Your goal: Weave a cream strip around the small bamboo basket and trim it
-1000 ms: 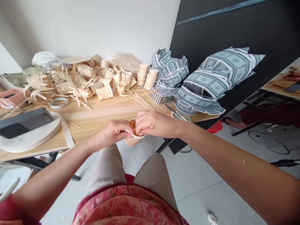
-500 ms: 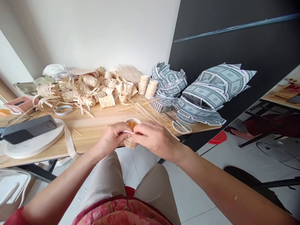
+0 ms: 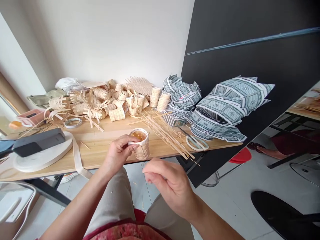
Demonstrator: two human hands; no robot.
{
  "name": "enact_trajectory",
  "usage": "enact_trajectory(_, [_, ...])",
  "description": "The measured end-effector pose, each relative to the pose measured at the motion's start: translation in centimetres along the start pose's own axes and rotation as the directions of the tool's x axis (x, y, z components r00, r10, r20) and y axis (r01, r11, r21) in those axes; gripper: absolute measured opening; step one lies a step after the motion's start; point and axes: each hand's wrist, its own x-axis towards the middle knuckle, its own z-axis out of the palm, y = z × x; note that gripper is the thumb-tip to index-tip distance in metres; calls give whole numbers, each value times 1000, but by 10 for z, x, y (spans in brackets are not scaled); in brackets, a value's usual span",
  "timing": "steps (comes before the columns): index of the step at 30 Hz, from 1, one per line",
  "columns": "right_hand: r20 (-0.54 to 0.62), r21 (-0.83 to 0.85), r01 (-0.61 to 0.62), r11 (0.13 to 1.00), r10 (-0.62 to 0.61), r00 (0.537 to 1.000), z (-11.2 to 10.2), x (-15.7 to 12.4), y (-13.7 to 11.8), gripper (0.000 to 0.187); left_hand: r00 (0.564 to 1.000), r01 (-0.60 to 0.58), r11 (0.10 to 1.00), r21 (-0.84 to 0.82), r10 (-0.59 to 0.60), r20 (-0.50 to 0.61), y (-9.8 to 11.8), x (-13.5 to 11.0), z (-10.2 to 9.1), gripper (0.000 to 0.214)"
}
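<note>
My left hand [image 3: 121, 149] pinches the rim of a small woven basket [image 3: 142, 151] at the table's front edge. White tape binds the rim, and the inside looks amber. A thin dark thread runs over the rim and down the basket's front. Lower and to the right, apart from the basket, my right hand [image 3: 168, 186] is closed with fingers curled and thumb pressed in. Whatever it pinches, if anything, is too small to make out.
Several woven baskets [image 3: 117, 114] are heaped along the wall. Loose wooden strips [image 3: 166, 135] and scissors [image 3: 197, 142] lie to the right, beside stacked printed-card shapes [image 3: 222, 106]. At left, a dark grey case [image 3: 38, 141] rests on a tape roll [image 3: 32, 163], near a smaller roll [image 3: 73, 122].
My right hand has left the basket rim and moved down and right, closed. The left hand still grips the rim, and the basket is now more exposed. The view has shifted slightly.
</note>
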Motion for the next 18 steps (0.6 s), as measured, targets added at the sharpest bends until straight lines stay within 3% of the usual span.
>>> enact_trajectory(4, [-241, -1, -112, 994, 109, 964, -10, -24, -4, 19, 994, -86, 992, 89, 92, -67, -3, -3, -1, 13])
enact_trajectory(9, [-531, -36, -283, 958, 222, 818, -14, -51, -7, 14, 977, -80, 989, 122, 103, -189, -8, -7, -2, 10])
enact_trajectory(12, [-583, -49, -324, 945, 236, 778, -14, -57, -12, 13, 970, -38, 998, 52, 50, -239, -9, -9, -3, 11])
enact_trajectory(16, [-554, -67, -319, 946, 230, 800, -12, -58, -20, 15, 962, 27, 996, -84, -49, -267, -7, -9, -3, 15])
enact_trajectory(18, [-585, -76, -326, 942, 223, 780, -11, -57, -21, 13, 954, 64, 979, -193, -117, -276, -6, -9, -2, 17])
